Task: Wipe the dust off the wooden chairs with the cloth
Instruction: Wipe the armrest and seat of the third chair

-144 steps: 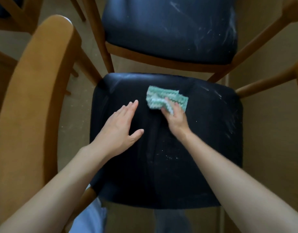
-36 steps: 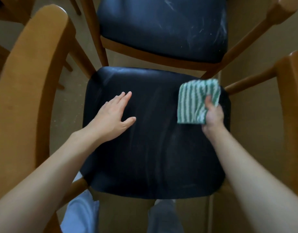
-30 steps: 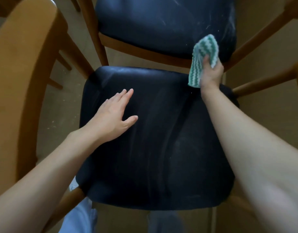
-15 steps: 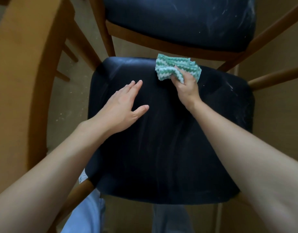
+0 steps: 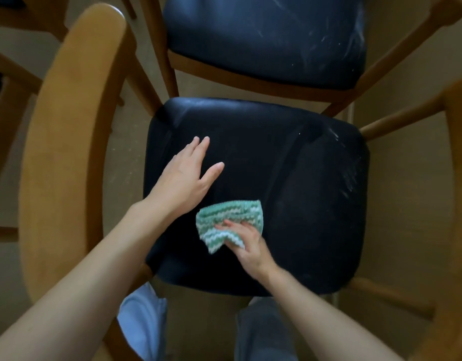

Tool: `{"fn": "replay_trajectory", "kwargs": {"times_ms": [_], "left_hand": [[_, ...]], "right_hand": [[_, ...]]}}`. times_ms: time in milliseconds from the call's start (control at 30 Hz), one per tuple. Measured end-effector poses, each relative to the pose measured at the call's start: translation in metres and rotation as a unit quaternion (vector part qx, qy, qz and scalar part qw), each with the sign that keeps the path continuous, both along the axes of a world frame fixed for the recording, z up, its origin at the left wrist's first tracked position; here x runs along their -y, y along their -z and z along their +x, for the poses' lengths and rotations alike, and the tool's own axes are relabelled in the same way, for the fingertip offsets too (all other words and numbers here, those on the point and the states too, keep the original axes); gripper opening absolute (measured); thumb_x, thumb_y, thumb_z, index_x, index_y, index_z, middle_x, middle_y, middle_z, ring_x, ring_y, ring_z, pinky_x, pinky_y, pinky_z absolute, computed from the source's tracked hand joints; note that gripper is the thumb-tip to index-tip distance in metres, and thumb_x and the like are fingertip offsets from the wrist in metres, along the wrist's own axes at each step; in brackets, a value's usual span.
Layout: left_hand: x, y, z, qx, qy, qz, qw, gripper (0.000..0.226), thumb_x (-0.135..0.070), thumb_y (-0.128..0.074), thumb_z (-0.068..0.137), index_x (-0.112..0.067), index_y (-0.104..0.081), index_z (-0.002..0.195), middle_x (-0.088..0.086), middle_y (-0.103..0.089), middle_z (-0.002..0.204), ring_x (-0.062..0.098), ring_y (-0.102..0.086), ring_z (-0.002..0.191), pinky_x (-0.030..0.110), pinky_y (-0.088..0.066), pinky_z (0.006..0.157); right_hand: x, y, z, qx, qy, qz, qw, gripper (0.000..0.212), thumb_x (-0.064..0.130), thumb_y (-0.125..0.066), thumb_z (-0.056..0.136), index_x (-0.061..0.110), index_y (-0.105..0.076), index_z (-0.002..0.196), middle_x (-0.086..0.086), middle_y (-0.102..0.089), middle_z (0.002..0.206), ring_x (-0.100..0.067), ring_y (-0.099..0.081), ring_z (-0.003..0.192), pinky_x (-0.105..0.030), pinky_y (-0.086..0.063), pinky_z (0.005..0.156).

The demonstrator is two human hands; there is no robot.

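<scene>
"One cloth, bunched, lies near the front of the dark seat — at the back a moment ago."
"Right hand pinches it with curled fingers; left hand stays flat on the seat, fingers together, thumb apart."

Part of cloth under right hand; far chair seat cropped at top edge.
</scene>
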State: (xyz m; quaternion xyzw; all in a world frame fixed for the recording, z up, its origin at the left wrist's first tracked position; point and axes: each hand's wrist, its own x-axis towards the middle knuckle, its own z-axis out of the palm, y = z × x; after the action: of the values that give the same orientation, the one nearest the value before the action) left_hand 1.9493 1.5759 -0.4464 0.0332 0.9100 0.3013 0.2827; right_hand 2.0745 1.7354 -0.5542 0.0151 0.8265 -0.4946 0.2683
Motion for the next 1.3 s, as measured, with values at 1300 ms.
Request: {"fn": "replay_trajectory", "kwargs": {"times_ms": [1300], "left_hand": [[-0.056, 0.047, -0.021, -0.012, 0.124, -0.024, 0.992, 0.068, -0.048, -0.034, 0.095, -0.023, -0.005, 0.151, -0.001, -0.002, 0.159, 0.013, -0.001, 0.146, 0.032, -0.004, 0.118]], "right_hand": [[-0.152, 0.005, -0.238, -0.066, 0.170, 0.230, 0.956, 0.042, 0.026, -0.048, 0.098, 0.012, -0.047, 0.137, -0.015, -0.043, 0.144, -0.028, -0.036, 0.135, -0.028, -0.025, 0.106]]}}
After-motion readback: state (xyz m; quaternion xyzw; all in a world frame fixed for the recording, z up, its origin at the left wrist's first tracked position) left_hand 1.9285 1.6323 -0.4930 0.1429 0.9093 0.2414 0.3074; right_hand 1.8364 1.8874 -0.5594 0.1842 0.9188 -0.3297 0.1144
